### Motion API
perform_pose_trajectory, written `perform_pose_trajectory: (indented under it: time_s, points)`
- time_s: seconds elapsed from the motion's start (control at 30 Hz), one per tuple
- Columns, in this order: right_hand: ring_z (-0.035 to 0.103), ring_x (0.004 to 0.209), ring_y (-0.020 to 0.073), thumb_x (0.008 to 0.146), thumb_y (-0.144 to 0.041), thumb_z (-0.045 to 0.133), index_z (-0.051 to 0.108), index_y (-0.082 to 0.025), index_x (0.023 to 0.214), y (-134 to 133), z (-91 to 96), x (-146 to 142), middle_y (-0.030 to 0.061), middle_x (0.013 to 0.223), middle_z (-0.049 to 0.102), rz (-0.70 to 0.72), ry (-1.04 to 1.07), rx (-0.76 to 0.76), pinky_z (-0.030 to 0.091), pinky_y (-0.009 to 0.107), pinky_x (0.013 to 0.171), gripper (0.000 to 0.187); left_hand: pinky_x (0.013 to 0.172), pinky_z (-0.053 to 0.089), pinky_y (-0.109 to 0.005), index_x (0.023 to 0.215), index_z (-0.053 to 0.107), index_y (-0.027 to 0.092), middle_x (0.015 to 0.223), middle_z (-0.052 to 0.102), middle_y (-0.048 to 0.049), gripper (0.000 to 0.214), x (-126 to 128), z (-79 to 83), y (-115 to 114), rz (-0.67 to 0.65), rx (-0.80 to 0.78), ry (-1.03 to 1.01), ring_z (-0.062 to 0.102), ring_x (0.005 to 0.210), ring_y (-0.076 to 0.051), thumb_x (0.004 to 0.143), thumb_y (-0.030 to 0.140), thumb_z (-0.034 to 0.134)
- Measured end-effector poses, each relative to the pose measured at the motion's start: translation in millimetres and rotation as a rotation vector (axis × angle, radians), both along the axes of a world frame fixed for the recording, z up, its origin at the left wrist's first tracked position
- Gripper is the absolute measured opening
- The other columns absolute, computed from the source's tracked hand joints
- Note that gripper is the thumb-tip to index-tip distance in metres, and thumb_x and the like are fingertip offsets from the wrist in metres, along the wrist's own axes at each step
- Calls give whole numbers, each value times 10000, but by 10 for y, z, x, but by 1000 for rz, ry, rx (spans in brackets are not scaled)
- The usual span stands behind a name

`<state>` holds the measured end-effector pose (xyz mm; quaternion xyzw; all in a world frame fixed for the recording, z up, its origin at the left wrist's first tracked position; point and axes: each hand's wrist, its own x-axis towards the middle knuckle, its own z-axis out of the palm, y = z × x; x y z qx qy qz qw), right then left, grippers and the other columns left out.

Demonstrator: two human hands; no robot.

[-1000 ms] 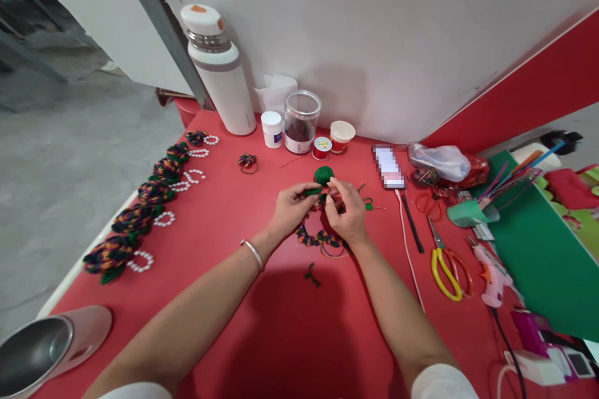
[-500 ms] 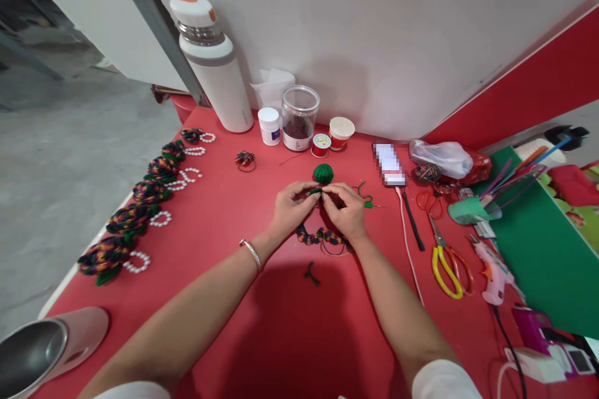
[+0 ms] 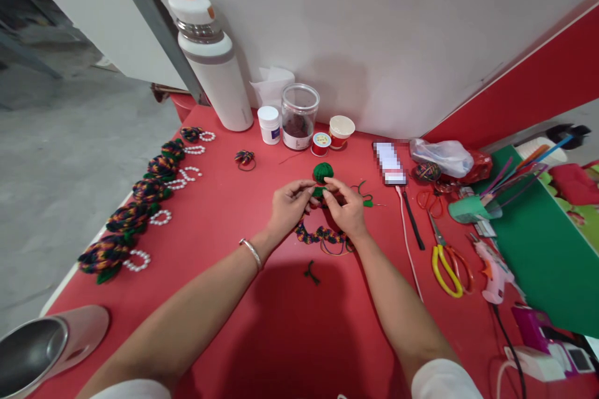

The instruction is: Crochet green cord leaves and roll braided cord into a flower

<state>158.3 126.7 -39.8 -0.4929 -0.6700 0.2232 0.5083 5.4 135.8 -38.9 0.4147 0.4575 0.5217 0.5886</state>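
A small green crocheted piece (image 3: pixel 319 191) sits between my hands, pinched at both sides. My left hand (image 3: pixel 290 204), with a bangle at its wrist, has thumb and fingers closed on its left edge. My right hand (image 3: pixel 347 209) grips its right edge between thumb and forefinger. Just beyond lies a green yarn ball (image 3: pixel 322 171). A multicoloured crocheted strip (image 3: pixel 321 235) curves on the table below my hands, its upper part hidden behind them. Right of my right hand lies a crochet hook with a green handle (image 3: pixel 369 204), beside loose green yarn.
Several crocheted flowers (image 3: pixel 128 218) with pearl loops line the left edge. A tumbler (image 3: pixel 87 336) stands front left. At the back are a white flask (image 3: pixel 215 75), a jar (image 3: pixel 300 115) and a paper cup (image 3: pixel 341 129). Scissors (image 3: pixel 444 268), a phone (image 3: pixel 389 163) and a glue gun (image 3: pixel 495 277) lie right.
My fingers have spread a little around the green piece, and more of its flat face shows. The strip and the things on the table stay where they were.
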Motion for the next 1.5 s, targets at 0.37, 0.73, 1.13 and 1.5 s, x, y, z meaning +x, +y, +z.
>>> perform_pose_trajectory:
  time_s: [0.37,0.73,1.13,1.5]
  points:
    - [710,805,171,923,-277,607,709,-250,1149,10,-18,13,29,922,762,14,32,-2,590,304,762,250,474,510,-204,941,700,135,705,723,-28,371,0,16,-4,-25,-6,-45,664,556,-126,678,371,813]
    - [671,725,155,895,-280,602,684,-246,1185,-16,-5,10,30,912,737,58,68,-66,555,280,647,303,458,493,-199,959,696,123,655,700,-21,362,5,-1,-5,-6,13,-44,645,518,-119,711,376,775]
    - [642,688,149,895,-279,598,679,-264,1187,-7,-43,13,24,908,720,48,84,-90,535,285,625,304,448,473,-203,966,707,138,602,693,-14,332,-12,68,-26,-21,9,-24,626,496,-119,756,394,732]
    - [686,823,177,915,-242,583,720,-238,966,-25,54,16,34,929,742,68,14,-29,551,310,750,146,442,457,-199,971,706,153,608,679,-3,317,-24,64,-16,-37,41,-36,630,515,-121,778,405,716]
